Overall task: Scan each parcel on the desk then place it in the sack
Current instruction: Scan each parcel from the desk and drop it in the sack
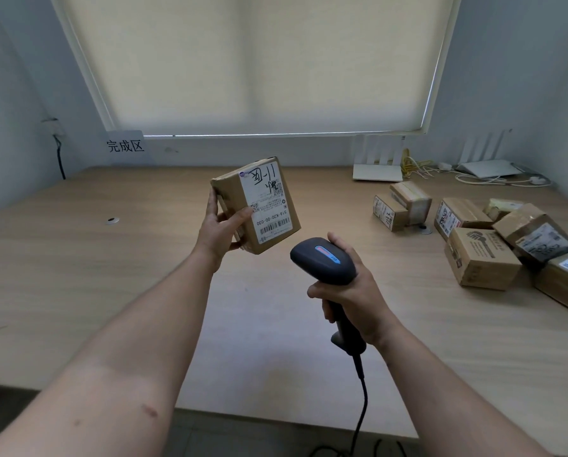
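A labelled parcel (257,206) is gripped by the left hand (221,225) above the bare left and middle of the desk (78,258). The scanner (325,258) is clasped in the right hand (351,291) just below it. Further parcels (480,239) are piled near the right edge, with routers (378,163) against the wall under a drawn blind (259,61).

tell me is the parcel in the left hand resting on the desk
No, the left hand holds the parcel up in the air above the desk, its label facing the scanner.
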A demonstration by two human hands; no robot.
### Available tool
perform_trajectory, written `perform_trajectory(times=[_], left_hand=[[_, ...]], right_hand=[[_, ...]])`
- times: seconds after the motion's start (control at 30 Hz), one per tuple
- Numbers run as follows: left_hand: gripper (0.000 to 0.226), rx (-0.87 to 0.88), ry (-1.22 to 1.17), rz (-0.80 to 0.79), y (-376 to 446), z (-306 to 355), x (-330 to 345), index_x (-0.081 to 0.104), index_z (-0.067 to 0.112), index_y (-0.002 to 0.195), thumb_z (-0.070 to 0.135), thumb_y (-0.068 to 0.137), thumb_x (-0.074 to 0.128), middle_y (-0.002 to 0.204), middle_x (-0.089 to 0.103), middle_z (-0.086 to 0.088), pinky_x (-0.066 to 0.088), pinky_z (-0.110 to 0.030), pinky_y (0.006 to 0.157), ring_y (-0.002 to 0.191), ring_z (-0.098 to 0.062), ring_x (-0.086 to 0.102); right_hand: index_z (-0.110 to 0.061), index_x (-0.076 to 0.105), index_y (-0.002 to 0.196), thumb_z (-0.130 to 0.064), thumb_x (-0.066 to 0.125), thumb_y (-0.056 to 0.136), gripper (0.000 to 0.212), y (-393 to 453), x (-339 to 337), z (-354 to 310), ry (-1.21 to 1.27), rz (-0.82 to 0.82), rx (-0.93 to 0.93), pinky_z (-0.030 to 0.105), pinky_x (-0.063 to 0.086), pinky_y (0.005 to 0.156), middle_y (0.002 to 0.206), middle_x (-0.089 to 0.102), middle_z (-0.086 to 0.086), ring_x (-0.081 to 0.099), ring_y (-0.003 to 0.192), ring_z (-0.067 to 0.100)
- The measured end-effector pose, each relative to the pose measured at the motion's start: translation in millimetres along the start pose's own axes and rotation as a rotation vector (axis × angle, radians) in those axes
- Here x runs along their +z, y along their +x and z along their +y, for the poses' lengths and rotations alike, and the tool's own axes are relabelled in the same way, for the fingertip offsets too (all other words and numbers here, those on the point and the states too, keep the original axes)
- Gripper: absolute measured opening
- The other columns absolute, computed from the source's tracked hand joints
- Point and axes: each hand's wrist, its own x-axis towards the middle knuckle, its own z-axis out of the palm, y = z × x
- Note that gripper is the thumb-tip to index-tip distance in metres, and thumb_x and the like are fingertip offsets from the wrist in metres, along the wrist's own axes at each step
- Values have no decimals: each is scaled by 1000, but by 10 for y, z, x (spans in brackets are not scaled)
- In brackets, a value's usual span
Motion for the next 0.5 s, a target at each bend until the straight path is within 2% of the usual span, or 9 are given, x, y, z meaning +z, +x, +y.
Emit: perform_trajectory(times=[0.2,0.37,0.5], left_hand=[[91,-1,5,-9,-107,42,25,9,44,150,20,86,69,128,59,-8,54,-49,79,115,-28,57],[91,-13,13,-10,-238,37,28,9,45,150,22,86,69,131,57,-9,50,-58,87,119,-31,53],[91,-11,14,1,-391,28,27,10,44,150,21,85,70,127,59,-8,52,-54,83,115,-29,56]], right_hand=[[-41,45,130,23,66,72,89,-134,-39,-19,-13,-11,-11,26,39,39,100,61,16,44,39,26],[-46,47,125,22,66,72,89,-282,-81,-50,-6,-31,-18,26,41,39,105,59,18,45,39,26],[-45,48,127,18,70,67,89,-417,-83,-38,22,-34,-10,26,40,39,99,59,17,45,39,27]])
